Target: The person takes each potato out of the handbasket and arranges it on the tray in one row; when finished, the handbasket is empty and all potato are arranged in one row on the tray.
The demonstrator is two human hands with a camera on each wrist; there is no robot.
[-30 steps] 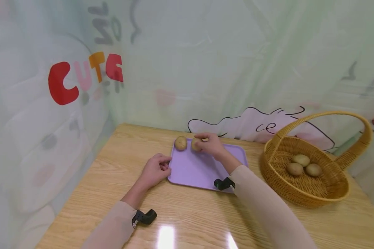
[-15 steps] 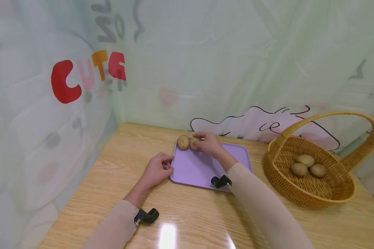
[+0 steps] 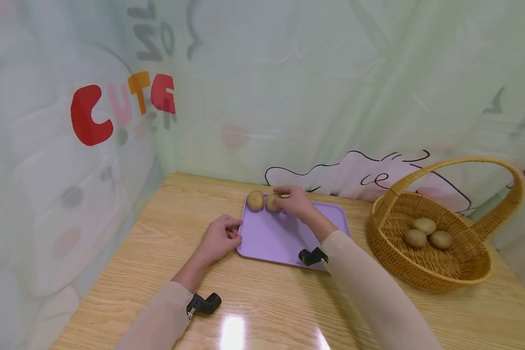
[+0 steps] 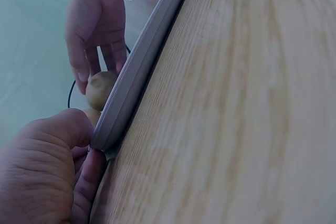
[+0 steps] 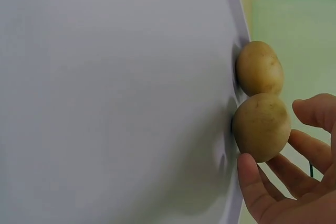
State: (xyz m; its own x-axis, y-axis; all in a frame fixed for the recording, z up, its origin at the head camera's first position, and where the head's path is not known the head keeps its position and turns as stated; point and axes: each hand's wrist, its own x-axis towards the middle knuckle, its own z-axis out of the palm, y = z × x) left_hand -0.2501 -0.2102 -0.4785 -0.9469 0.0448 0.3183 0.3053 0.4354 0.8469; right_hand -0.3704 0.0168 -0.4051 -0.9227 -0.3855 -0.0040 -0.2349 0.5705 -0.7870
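Note:
My left hand [image 3: 218,238] pinches the left edge of the lilac tray [image 3: 262,238]; in the left wrist view its thumb [image 4: 68,127] lies above the rim and a finger is under it. Two potatoes lie along the tray's far edge. The left potato [image 3: 255,201] sits in the far left corner, and the right potato [image 5: 261,127] is right up against it. My right hand [image 3: 295,203] is around the right potato with spread fingers. One fingertip [image 5: 248,165] meets its side, while another digit stands apart from it in the right wrist view.
A wicker basket [image 3: 380,238] with a tall handle stands on the wooden table [image 3: 262,301] to the right of the tray. Three potatoes [image 3: 424,225] lie inside it. A printed curtain [image 3: 262,97] hangs behind the table and along its left side.
The right potato has moved left with my right hand, closing the gap to the left potato. My left hand keeps its hold on the tray's edge. The head view has shifted slightly.

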